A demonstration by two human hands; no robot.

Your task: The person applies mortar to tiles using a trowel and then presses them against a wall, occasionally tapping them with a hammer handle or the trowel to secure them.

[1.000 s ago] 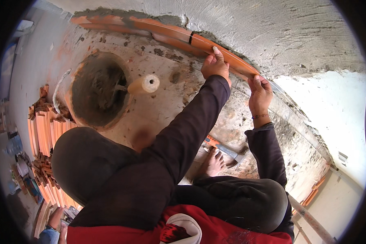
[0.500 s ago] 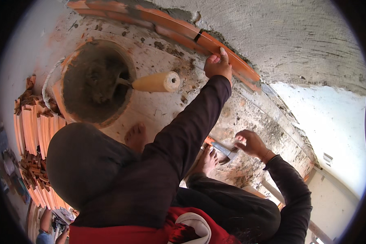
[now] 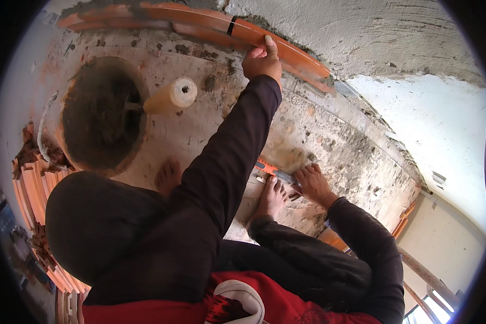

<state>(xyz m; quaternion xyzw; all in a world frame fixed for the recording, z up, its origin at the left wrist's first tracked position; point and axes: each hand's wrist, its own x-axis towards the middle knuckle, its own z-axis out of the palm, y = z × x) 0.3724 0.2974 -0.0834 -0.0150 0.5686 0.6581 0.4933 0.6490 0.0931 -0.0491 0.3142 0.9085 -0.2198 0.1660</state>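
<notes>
My left hand (image 3: 263,63) grips a thin orange tile strip (image 3: 299,54) at the base of the plastered wall, thumb pointing up over its face beside a taut line. A black gap divides this strip from the tiles to its left. Lower down, my right hand (image 3: 313,183) has its fingers curled onto the metal end of a hammer (image 3: 267,166) with an orange-and-black handle, beside my bare right foot (image 3: 272,200). Left of my left arm, a round basin (image 3: 100,110) holds grey mortar, with a tool's thick pale handle (image 3: 170,97) sticking out of it.
Stacks of orange tile strips (image 3: 35,191) stand at the left beside a pale cord (image 3: 45,135). The plastered wall (image 3: 378,38) runs along the top and right. Wooden poles (image 3: 426,272) lean at the lower right. Mortar crumbs speckle the floor (image 3: 340,146).
My right hand has let go of the tile strip and moved down onto the hammer. My left hand stays on the strip. The view has shifted slightly.
</notes>
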